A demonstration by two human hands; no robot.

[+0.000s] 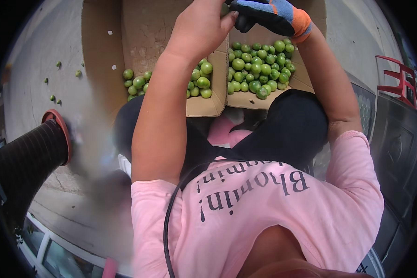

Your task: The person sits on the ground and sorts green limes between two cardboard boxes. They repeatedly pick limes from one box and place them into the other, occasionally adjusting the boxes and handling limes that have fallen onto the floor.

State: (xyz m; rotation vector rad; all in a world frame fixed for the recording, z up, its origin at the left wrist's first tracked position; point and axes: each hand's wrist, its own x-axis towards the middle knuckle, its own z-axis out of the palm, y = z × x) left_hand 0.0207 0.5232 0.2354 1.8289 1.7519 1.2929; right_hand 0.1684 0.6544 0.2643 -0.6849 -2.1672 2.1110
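My bare left hand (201, 29) is at the top middle, its fingers around a small green round fruit (225, 9), partly hidden. Close against those fingers is my right hand (266, 17), in a blue, orange and black work glove; whether it also grips the fruit cannot be seen. Beneath my hands, two cardboard boxes stand side by side. Green tomato-like fruits (138, 82) lie in the left box (208, 104), partly covered by my forearm. A larger heap of similar green fruits (265, 69) of mixed sizes fills part of the right box (243, 100).
My knees (299, 114) are against the near box edges. Several loose green fruits (78, 73) lie on the concrete floor at left, near a ribbed black tube (31, 149) with a red rim. A red plastic chair (398, 83) is at far right. A black cable (170, 208) crosses my shirt.
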